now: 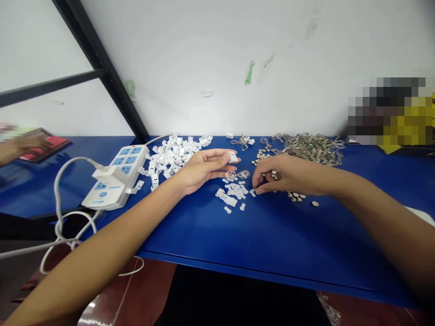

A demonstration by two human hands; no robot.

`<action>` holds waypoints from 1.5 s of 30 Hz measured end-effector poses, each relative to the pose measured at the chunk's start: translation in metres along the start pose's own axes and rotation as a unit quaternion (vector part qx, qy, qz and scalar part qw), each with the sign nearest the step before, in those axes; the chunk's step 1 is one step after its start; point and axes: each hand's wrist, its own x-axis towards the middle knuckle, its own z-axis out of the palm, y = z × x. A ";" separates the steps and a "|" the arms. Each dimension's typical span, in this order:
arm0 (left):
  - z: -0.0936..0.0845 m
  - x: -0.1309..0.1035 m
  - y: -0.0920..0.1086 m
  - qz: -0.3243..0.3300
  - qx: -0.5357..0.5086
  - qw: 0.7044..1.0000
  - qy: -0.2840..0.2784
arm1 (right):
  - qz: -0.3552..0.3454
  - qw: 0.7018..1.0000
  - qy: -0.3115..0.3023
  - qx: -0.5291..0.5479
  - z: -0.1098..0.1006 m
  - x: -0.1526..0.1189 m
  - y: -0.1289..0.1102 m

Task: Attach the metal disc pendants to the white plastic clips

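Note:
My left hand point(209, 170) pinches a small white plastic piece point(233, 157) between thumb and fingertips, just above the table. A metal ring part point(243, 174) lies by its lower fingers. My right hand point(272, 175) has thumb and forefinger closed on a small flat white tab point(253, 192), and small round metal discs point(275, 175) sit in its curled fingers. Between the hands lies a small pile of white tabs point(236, 189), with larger white pieces point(226, 198) at its front. More metal discs point(297, 197) lie under and beside my right hand.
A heap of white plastic parts point(175, 154) lies behind my left hand, and a tangle of metal rings point(311, 147) at the back right. A white power strip point(115, 179) with cables stands left. Another person's hand point(29, 147) is at far left.

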 end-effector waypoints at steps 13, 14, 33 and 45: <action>-0.001 0.000 0.002 -0.014 0.023 1.000 0.002 | -0.038 0.998 0.034 0.038 0.012 -0.001 -0.011; -0.001 0.000 0.002 -0.015 0.024 1.000 0.000 | -0.047 0.998 0.029 0.042 0.013 -0.001 -0.011; -0.004 0.000 -0.004 -0.013 0.055 0.997 -0.054 | -0.042 0.918 0.381 0.106 0.033 0.011 -0.036; 0.002 -0.004 0.004 0.016 0.066 0.997 -0.021 | -0.069 0.895 0.434 0.079 0.042 0.013 -0.038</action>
